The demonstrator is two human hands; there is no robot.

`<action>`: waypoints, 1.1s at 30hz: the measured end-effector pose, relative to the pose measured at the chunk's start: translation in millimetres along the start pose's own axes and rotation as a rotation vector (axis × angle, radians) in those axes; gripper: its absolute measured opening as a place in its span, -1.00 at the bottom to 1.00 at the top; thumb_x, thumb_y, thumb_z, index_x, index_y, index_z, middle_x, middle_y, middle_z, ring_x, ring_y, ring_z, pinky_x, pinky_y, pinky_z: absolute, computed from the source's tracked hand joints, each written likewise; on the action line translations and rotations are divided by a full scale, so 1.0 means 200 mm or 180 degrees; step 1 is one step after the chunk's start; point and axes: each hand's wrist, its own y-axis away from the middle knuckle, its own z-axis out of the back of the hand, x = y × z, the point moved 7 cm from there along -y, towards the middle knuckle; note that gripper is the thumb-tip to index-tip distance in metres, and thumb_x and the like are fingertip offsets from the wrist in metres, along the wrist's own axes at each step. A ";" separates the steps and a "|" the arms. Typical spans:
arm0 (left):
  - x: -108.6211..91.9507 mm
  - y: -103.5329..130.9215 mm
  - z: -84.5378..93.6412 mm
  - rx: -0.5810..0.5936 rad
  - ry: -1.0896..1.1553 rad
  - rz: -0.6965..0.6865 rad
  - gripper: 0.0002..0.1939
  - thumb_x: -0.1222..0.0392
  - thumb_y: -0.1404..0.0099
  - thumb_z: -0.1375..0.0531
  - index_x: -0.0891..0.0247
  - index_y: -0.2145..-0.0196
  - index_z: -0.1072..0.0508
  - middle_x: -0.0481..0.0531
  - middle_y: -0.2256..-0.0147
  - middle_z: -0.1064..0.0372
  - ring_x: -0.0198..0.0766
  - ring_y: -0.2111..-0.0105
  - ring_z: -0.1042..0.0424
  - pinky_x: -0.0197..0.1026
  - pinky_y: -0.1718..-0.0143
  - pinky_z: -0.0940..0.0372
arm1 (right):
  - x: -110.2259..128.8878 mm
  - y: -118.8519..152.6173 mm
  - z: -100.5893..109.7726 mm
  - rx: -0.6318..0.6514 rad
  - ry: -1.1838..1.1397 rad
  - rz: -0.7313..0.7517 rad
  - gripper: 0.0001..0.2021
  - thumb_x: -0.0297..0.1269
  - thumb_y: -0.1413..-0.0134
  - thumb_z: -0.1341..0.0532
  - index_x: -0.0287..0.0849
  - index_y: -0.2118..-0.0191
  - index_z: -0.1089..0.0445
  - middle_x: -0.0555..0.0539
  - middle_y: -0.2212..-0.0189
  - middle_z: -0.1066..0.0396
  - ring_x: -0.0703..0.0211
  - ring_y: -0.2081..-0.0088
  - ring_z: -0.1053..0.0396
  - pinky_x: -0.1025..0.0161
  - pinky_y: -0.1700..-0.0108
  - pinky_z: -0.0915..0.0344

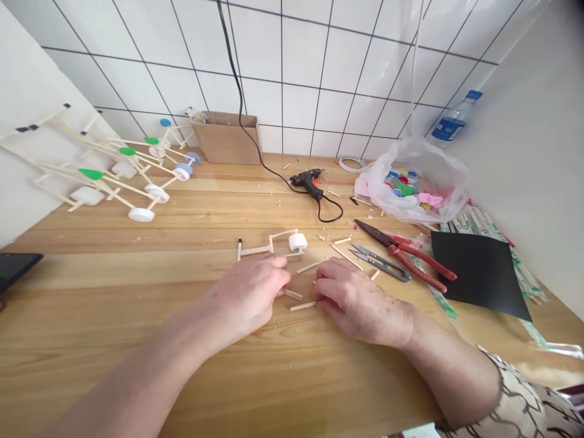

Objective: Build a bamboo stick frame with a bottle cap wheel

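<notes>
My left hand (pixel 249 289) is low over the table, its fingers curled together around the end of a short wooden stick (pixel 293 295). Facing it, my right hand (pixel 351 298) pinches another short wooden stick (pixel 301 306) that points left. The fingers hide the gripped ends of both sticks. Just behind my left hand lies a small wooden-stick frame (pixel 255 250) with a black tip and a white bottle cap (pixel 297 242). Loose stick pieces (pixel 347 257) are scattered behind my right hand, beside small grey thread snips (pixel 381 263).
Red-handled pliers (pixel 406 252) and a black sheet (pixel 481 274) lie right. A glue gun (pixel 310 181) with its cord, a tape roll (pixel 351 163), a bag of caps (pixel 420 182) and a cardboard box (pixel 228 139) stand behind. Several stick-and-cap models (pixel 114 164) are left.
</notes>
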 end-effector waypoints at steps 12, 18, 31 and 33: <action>-0.02 0.00 -0.01 0.0002 -0.0424 -0.0065 -0.76 0.43 -0.22 -0.03 0.26 0.52 -0.38 0.06 0.43 -0.39 -0.14 0.39 -0.39 -0.18 0.39 -0.19 | 0.01 0.00 0.00 -0.0060 0.0000 0.0095 -0.88 -0.51 -0.08 -0.14 -0.24 0.42 -0.39 -0.11 0.38 -0.32 0.12 0.28 -0.24 0.16 0.18 -0.24; -0.01 0.00 -0.01 0.0048 -0.0321 0.0010 -0.76 0.44 -0.20 -0.02 0.24 0.50 -0.39 0.06 0.43 -0.40 -0.13 0.42 -0.40 -0.19 0.44 -0.18 | -0.03 -0.01 0.06 -0.0266 -0.0087 0.0012 -0.82 -0.54 -0.11 -0.11 -0.23 0.42 -0.41 -0.10 0.40 -0.32 0.16 0.32 -0.27 0.23 0.24 -0.25; -0.03 0.01 -0.01 0.0194 -0.0495 0.0069 -0.77 0.46 -0.21 -0.02 0.28 0.48 -0.40 0.12 0.40 -0.42 -0.08 0.38 -0.43 -0.17 0.41 -0.21 | -0.02 0.00 0.00 0.0049 -0.0078 -0.0006 -0.86 -0.55 -0.01 -0.16 -0.22 0.46 -0.40 -0.06 0.42 -0.32 0.18 0.31 -0.27 0.25 0.23 -0.24; -0.03 0.00 0.00 0.0227 -0.0501 0.0143 -0.78 0.44 -0.22 -0.03 0.28 0.48 -0.39 0.13 0.39 -0.43 -0.06 0.37 -0.43 -0.16 0.40 -0.22 | -0.01 0.00 -0.01 0.0038 0.0000 0.0037 -0.87 -0.55 -0.01 -0.15 -0.23 0.45 -0.38 -0.07 0.41 -0.32 0.18 0.30 -0.26 0.24 0.22 -0.24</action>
